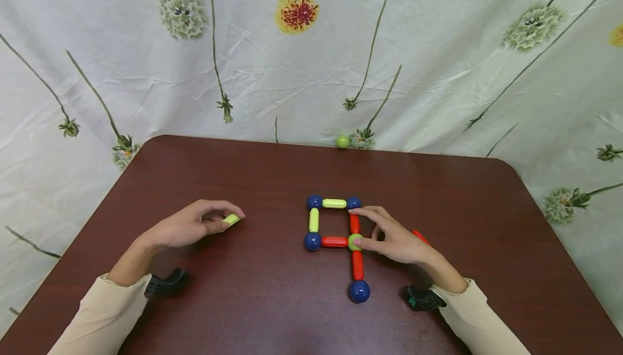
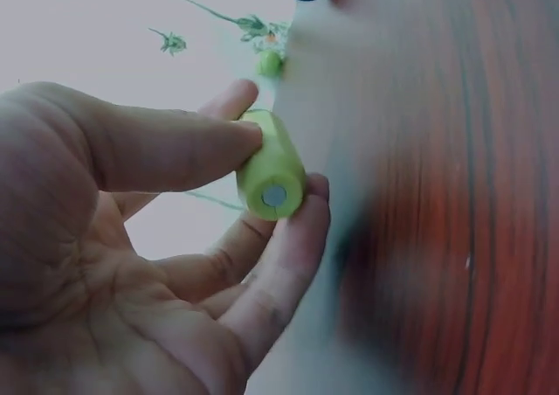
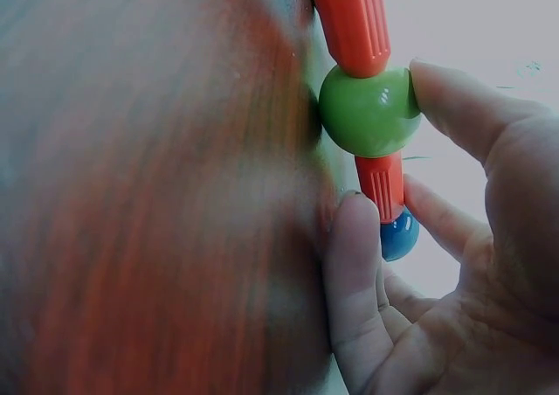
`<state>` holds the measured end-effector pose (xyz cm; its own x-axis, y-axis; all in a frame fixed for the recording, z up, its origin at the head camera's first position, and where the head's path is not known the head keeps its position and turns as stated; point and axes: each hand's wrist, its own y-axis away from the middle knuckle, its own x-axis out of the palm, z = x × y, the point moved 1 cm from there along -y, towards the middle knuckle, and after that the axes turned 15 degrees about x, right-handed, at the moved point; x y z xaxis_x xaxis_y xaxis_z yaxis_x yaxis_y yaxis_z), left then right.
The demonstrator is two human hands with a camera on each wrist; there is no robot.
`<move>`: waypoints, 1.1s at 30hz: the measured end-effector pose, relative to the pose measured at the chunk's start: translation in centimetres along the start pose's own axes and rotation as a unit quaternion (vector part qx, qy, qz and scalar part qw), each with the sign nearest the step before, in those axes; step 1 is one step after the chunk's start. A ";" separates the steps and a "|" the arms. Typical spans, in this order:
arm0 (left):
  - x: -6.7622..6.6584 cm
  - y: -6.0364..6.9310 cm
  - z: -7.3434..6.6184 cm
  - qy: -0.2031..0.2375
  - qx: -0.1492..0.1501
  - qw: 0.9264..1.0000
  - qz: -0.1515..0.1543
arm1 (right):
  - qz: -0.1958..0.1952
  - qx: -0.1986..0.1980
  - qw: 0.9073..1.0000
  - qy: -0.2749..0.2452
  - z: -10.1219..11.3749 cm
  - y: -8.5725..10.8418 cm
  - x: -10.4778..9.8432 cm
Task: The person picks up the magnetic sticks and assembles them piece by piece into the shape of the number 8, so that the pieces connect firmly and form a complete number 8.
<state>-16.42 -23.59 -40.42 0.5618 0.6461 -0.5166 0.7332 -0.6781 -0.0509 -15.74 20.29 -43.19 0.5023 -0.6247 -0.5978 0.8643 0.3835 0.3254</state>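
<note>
In the head view my left hand is raised at the left, pinching a yellow-green magnetic stick between thumb and fingers. Its silver magnet end faces the left wrist camera. A frame of magnetic sticks and balls lies on the table: two yellow-green sticks, red sticks, blue balls and a green ball. One red stick runs toward the near side to a blue ball. My right hand holds the frame's right side, thumb on the green ball, index finger by the far blue ball.
Another red stick lies partly hidden behind my right hand. A loose green ball sits at the far edge of the dark brown table. Behind it hangs a white flowered cloth. Each wrist wears a black device.
</note>
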 end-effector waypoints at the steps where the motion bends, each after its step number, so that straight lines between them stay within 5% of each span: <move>1: 0.1 -0.1 0.0 0.009 0.001 1.000 -0.001 | 0.000 0.000 1.000 0.001 0.0 0.0 0.0; 11: 2.0 -1.2 -0.7 0.061 0.018 0.998 0.000 | 0.002 -0.001 1.000 0.001 -0.1 0.0 0.0; 33: 7.9 -3.8 -3.1 0.154 0.002 0.988 -0.006 | 0.017 0.010 1.000 -0.012 0.1 -0.1 -0.1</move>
<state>-13.59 -14.85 -41.64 0.6430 0.7303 -0.2306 0.7398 -0.6702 -0.0599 -15.83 20.27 -43.12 0.5324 -0.6274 -0.5682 0.8465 0.3924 0.3598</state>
